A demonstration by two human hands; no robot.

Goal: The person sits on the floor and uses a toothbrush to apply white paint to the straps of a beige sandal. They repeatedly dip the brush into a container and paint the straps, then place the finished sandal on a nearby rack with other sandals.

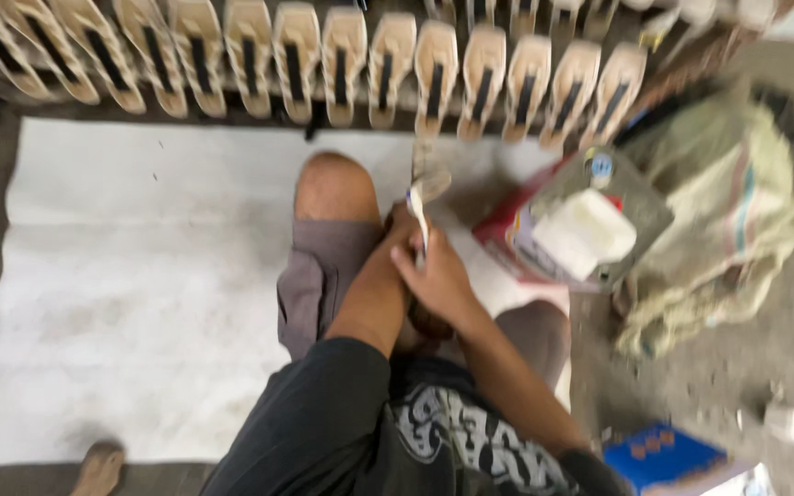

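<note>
Where the white floor sheet (140, 276) serves as the landmark, items are recorded from its left side to its right. Bare toes of a foot (98, 467) rest at the sheet's lower left corner; whose foot cannot be determined. Along the sheet's far edge runs a row of beige shoe soles with dark centre strips (323, 64), stood side by side, apparently so each face stays exposed. The person sits at the sheet's right portion, knees raised, in grey shorts. The left hand (400, 225) is largely hidden behind the right and the image is blurred; whether it is closed cannot be told, though it appears to steady the work piece from beneath. The right hand (438, 280) is closed around a thin pale sole-like strip (420, 207), held upright above the lap, probably to keep its surface within view. Just off the sheet's right edge stands a red and grey carton (516, 243) bearing a white squarish container (585, 234), within arm's reach. Further right lies a crumpled pale woven sack (728, 211). Near the sheet's lower right corner sits a blue box (663, 455).
</note>
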